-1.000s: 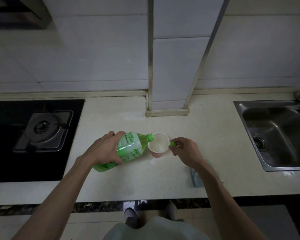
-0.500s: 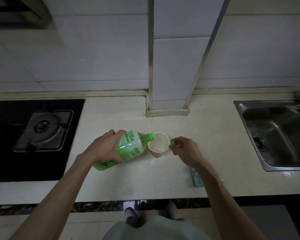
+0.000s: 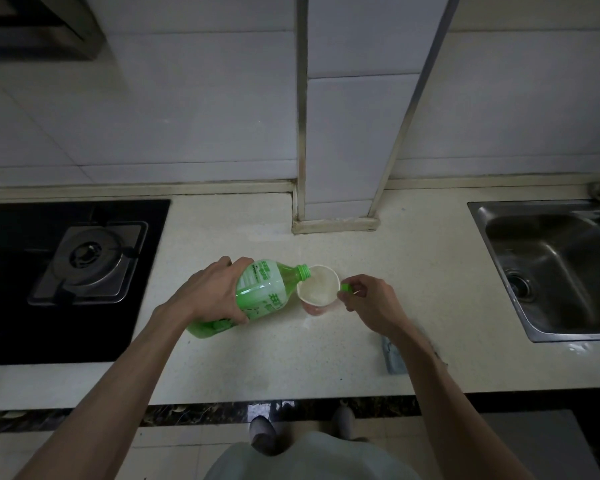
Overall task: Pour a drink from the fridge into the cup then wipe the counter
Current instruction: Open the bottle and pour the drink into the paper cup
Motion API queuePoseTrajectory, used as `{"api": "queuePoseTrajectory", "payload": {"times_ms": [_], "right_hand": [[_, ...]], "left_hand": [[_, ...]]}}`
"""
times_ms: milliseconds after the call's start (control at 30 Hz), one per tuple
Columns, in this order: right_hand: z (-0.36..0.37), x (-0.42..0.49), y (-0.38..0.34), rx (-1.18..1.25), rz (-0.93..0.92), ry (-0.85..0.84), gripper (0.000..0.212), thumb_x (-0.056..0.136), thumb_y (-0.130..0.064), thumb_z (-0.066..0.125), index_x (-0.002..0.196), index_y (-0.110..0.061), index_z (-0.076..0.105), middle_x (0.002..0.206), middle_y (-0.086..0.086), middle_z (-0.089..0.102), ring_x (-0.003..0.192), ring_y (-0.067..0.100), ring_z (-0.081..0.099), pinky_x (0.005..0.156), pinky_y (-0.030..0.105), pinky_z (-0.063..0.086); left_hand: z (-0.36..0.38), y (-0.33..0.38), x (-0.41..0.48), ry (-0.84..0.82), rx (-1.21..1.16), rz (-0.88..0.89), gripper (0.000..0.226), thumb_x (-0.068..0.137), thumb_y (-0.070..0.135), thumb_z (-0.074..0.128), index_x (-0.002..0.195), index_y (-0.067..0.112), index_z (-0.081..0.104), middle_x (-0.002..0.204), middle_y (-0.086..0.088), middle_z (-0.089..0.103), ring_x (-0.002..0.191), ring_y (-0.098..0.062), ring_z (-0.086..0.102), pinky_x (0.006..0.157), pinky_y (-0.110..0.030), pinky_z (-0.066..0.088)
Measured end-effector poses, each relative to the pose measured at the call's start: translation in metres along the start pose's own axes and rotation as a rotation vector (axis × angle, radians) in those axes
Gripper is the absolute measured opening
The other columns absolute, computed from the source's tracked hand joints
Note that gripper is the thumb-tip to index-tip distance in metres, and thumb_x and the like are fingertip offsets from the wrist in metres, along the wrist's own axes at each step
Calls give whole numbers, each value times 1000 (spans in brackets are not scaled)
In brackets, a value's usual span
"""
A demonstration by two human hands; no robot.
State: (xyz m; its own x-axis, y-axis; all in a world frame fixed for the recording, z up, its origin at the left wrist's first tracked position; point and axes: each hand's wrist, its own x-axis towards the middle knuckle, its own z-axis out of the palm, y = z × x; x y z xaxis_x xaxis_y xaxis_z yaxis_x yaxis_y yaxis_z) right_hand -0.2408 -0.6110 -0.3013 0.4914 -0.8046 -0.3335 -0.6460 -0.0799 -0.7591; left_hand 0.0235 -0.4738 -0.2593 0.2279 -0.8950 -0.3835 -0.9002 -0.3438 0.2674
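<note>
Pour underway | my left hand point(image 3: 210, 295) grips tilted green bottle point(image 3: 257, 299) over cup point(image 3: 318, 289) | right hand point(image 3: 371, 304) pinches cap point(image 3: 345, 288) | wiping counter point(image 3: 291, 355) remains

The only writing in view is on the label of the green plastic bottle point(image 3: 257, 299), which lies tilted in the left hand point(image 3: 210, 294). Large green characters, seemingly Chinese, run along the white part of the label, but they are too blurred and too turned to read. A block of fine print sits on the upper part of the label near the thumb; it is too small to make out. No other surface shows any readable text.
</note>
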Motion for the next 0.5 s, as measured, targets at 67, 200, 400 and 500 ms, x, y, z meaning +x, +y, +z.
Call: {"api": "queuePoseTrajectory", "payload": {"times_ms": [67,200,400,500], "right_hand": [[0,0,1,1,2,4,28,90,-21,67,115,-9,65,88,1,68,68,7,64,57,10,45],[-1,0,2,-14,10,17,26,89,-22,68,113,-11,67,87,2,69,66,6,64,53,6,43],[-1,1,2,-24,6,9,27,90,-22,67,114,-11,66,88,2,69,67,6,64,56,9,44],[0,1,2,-25,9,9,28,89,-23,68,114,-11,66,86,1,70,65,4,64,53,7,43]], "left_hand": [[0,0,0,-1,6,0,99,57,49,82,140,35,30,108,4,45,95,-15,53,74,-33,53],[1,-2,-1,-10,10,-5,101,56,49,82,141,36,29,108,5,45,95,-15,53,76,-34,54],[0,-1,-1,-11,2,-2,100,56,48,82,140,36,30,109,4,46,95,-15,53,75,-33,54],[1,-1,-2,-10,6,-1,99,56,49,82,140,36,30,109,4,46,94,-15,53,74,-33,54]]}}
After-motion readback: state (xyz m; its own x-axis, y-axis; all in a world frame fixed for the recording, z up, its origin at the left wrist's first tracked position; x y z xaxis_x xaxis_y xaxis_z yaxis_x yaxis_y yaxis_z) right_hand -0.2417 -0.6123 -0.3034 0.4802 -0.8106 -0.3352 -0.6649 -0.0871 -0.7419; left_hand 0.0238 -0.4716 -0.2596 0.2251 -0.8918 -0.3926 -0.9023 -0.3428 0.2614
